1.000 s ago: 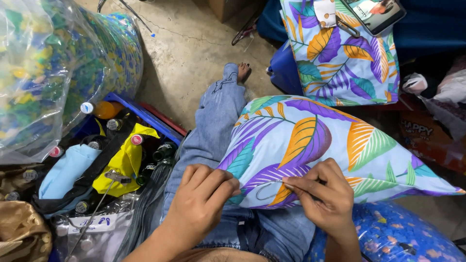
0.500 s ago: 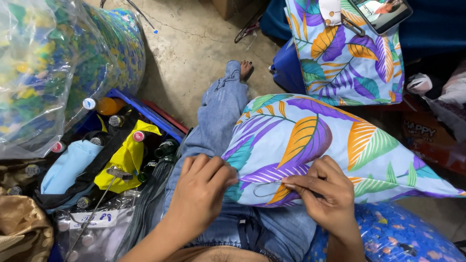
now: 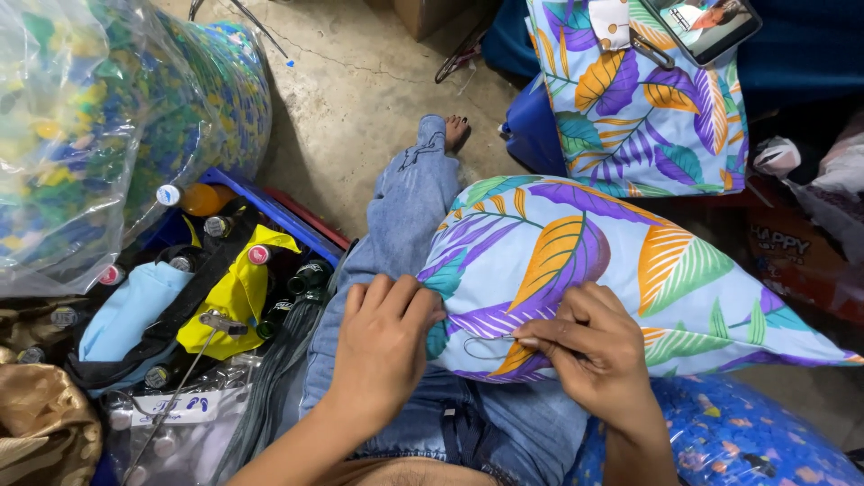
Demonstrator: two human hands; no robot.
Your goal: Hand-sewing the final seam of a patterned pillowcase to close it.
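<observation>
A stuffed pillow (image 3: 612, 261) in white fabric printed with purple, orange and green leaves lies across my lap. My left hand (image 3: 385, 333) grips the pillow's near left corner, fingers curled over the edge. My right hand (image 3: 589, 346) pinches a thin needle against the seam at the near edge, and a loop of thread (image 3: 486, 346) curves out between the two hands. My leg in blue jeans (image 3: 405, 207) stretches out over the concrete floor under the pillow.
A blue crate (image 3: 270, 211) of bottles and yellow and blue cloths stands at my left. Large clear bags of patterned fabric (image 3: 81, 126) fill the far left. A second leaf-print pillow (image 3: 648, 99) with a phone (image 3: 702, 22) on it leans at the back right.
My right hand has drawn a loop of thread out along the seam. My left hand keeps its grip on the corner.
</observation>
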